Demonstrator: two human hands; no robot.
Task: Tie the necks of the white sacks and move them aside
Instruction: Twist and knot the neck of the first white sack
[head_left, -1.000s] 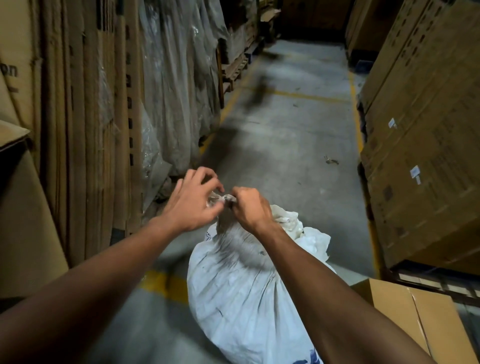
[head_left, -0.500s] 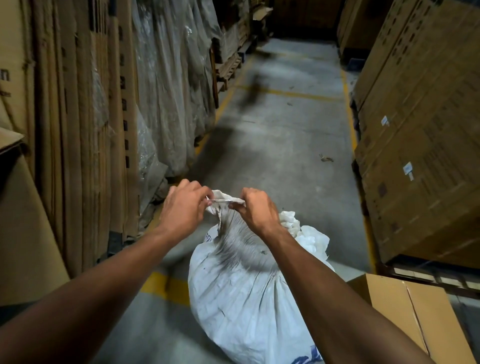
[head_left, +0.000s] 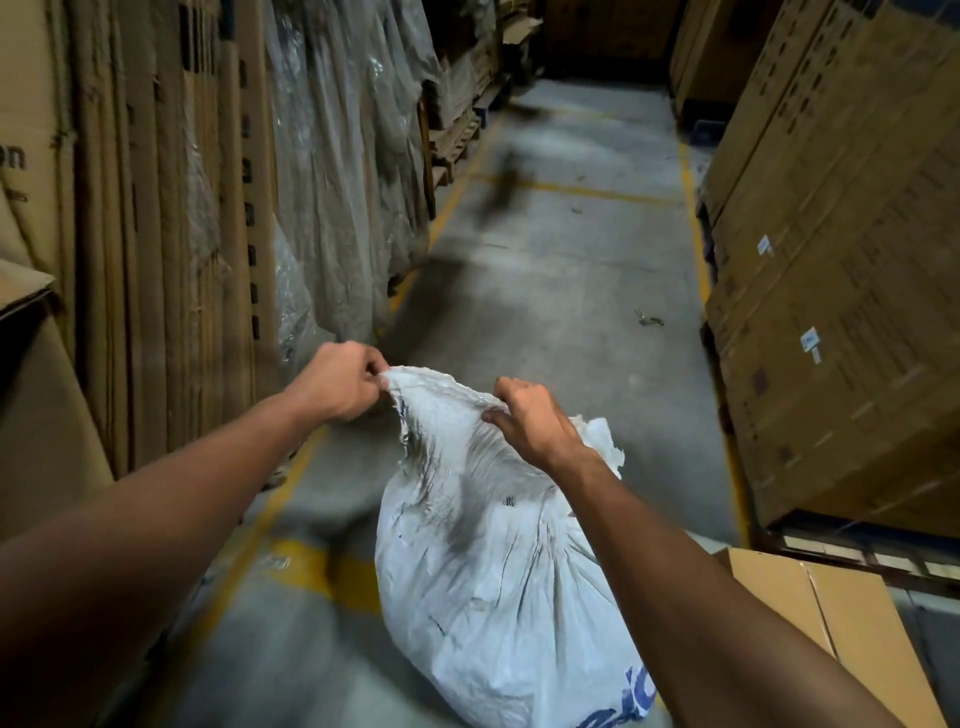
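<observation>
A full white woven sack with blue print stands on the concrete floor in front of me. Its top edge is stretched out flat between my two hands. My left hand pinches the left corner of the sack's mouth. My right hand grips the mouth's right part, with crumpled white material bunched behind my wrist. The sack's neck is spread wide, not gathered, and I see no cord or knot on it.
Flattened cardboard sheets and plastic-wrapped stacks line the left side. Tall cardboard cartons on a pallet stand at the right. A brown box lies at the lower right. The concrete aisle with yellow lines runs ahead.
My hands were close together pinching the gathered neck; they have pulled apart, left hand going left, and the sack's top edge is now stretched wide between them.
</observation>
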